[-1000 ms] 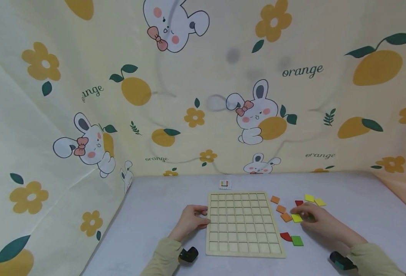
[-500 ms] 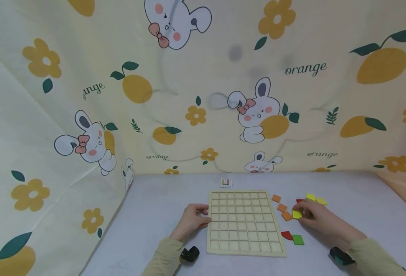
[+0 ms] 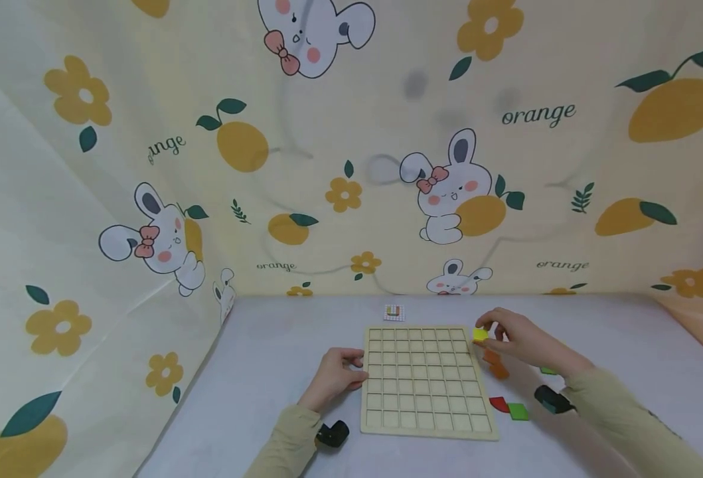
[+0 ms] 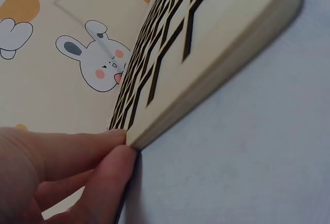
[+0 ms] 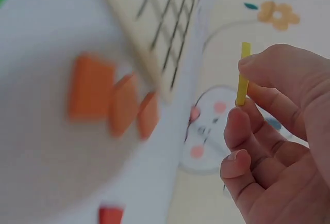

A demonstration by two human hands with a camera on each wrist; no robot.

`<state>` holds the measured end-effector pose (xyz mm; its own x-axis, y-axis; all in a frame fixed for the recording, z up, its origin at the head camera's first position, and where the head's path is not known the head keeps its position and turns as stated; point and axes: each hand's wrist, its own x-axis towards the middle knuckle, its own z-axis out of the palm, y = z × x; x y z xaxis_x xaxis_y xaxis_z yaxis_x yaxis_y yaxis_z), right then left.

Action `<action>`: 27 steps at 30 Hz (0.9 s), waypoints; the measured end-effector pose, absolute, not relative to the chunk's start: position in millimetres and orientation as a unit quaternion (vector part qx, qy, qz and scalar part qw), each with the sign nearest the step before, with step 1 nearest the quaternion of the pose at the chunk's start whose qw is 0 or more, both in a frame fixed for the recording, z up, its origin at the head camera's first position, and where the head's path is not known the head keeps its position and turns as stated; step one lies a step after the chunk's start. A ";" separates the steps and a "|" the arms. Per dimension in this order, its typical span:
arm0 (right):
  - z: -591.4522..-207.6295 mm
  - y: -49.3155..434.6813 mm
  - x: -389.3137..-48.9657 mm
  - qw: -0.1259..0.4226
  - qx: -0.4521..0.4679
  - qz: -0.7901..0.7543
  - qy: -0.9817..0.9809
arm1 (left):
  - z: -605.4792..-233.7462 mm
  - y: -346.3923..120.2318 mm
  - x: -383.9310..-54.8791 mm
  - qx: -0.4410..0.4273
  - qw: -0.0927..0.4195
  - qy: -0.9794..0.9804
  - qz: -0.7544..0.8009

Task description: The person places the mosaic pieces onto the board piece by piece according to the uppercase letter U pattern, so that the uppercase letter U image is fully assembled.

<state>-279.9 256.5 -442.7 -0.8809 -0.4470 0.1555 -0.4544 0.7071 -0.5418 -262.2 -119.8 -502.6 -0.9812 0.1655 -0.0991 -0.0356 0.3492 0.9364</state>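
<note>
A pale wooden grid board point(image 3: 423, 380) lies on the table, its cells holding no tiles. At its left edge, my left hand point(image 3: 331, 378) grips the rim; the left wrist view shows the thumb point(image 4: 116, 172) and index finger at the board's edge point(image 4: 206, 82). My right hand point(image 3: 524, 338) pinches a yellow square tile point(image 3: 480, 334), raised near the board's far right corner. In the right wrist view, that yellow tile point(image 5: 243, 74) appears edge-on between thumb and fingertips. Orange square tiles point(image 3: 498, 370) lie below the right hand, partly hidden by it.
A red quarter-round tile point(image 3: 498, 404) and a green square tile point(image 3: 518, 411) lie right of the board. Another green piece point(image 3: 547, 370) shows beneath the right forearm. Behind the board lies a small pattern card point(image 3: 394, 313). A printed curtain point(image 3: 339, 133) closes off the back.
My right hand has picked up the yellow tile from among the loose pieces and carried it left and away from me, toward the board's far corner. The left hand stays at the board.
</note>
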 end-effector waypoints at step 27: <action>-482.6 123.6 -314.7 -0.037 0.347 0.391 -0.851 | -503.2 -122.6 -265.9 0.027 0.100 0.804 0.586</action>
